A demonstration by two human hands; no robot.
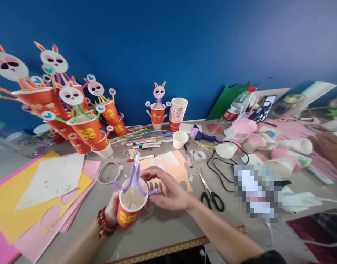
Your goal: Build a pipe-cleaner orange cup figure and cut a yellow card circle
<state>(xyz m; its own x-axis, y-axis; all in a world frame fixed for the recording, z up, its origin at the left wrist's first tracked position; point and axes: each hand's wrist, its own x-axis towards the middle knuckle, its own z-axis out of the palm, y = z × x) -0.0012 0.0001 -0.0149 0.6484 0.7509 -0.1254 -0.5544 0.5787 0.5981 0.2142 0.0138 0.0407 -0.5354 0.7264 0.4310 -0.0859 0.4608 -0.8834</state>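
My left hand (112, 208), a beaded bracelet on its wrist, is wrapped round the left side of a red paper cup (129, 217) with gold characters. The cup is tilted so that its white inside shows. Purple pipe cleaners (140, 186) are fixed at its rim, with ends bent outward to both sides. A thin silvery stick (134, 181) stands in the cup and rises above the rim. At the cup's right side is my right hand (168, 189), its fingers curved and apart. One purple end lies by its thumb; I cannot tell whether they touch.
Finished bunny cups (87, 130) crowd the left. Behind lie markers (146, 143), a cup stack (177, 113) and a glue gun (205, 136). Scissors (211, 192) lie right of my arm, near a black cable (216, 170). Coloured paper (8, 198) covers the left; another person's hand (329, 148) is far right.
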